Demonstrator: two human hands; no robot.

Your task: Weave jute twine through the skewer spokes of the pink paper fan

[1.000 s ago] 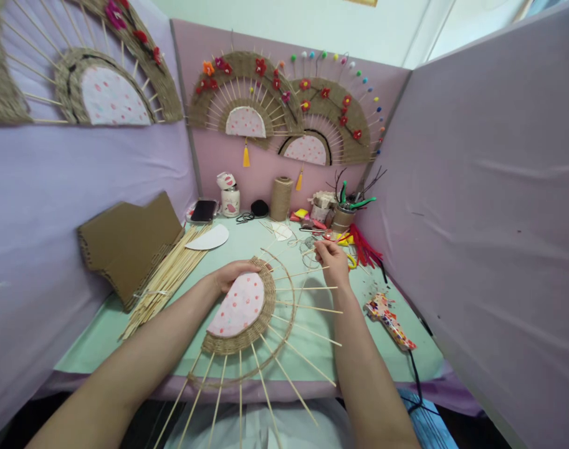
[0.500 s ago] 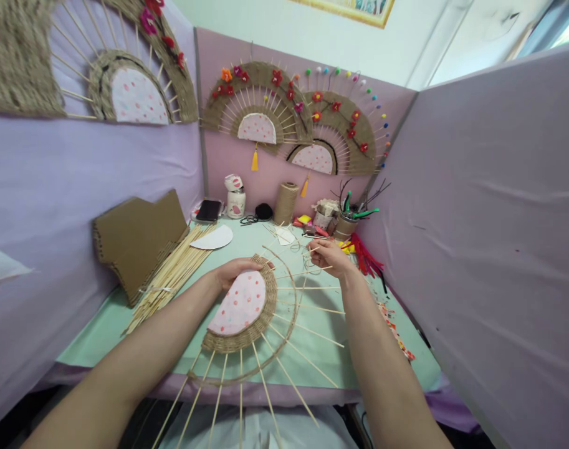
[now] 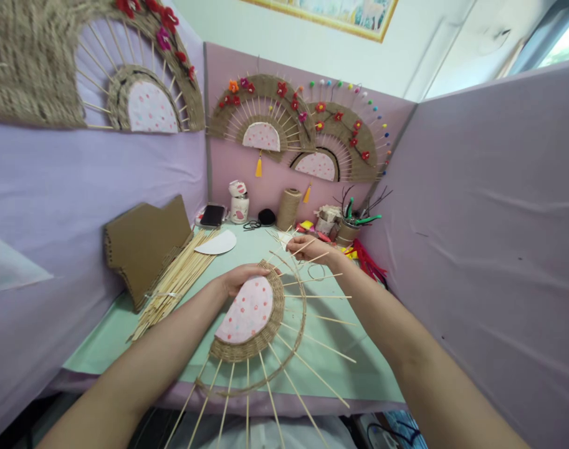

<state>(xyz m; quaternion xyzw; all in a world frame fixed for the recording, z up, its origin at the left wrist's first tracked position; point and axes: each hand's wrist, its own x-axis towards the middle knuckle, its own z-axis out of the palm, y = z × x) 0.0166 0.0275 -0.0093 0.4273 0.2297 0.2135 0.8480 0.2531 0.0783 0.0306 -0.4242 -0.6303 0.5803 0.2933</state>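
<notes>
Right hand (image 3: 303, 248) extended forward, fingertips pinched together, left hand (image 3: 243, 277) clasping woven fan's (image 3: 277, 305) upper edge

Lilac fabric (image 3: 480, 206) is covering the side partitions, 1 pink panel (image 3: 265, 181) is standing behind the mint tabletop (image 3: 359, 380), and daylight is coming through 1 window (image 3: 564, 47) at upper right.

Your left hand (image 3: 243, 278) holds the woven fan (image 3: 251, 315) over the desk (image 3: 354, 374), your right hand (image 3: 307, 248) near its upper sticks
</notes>
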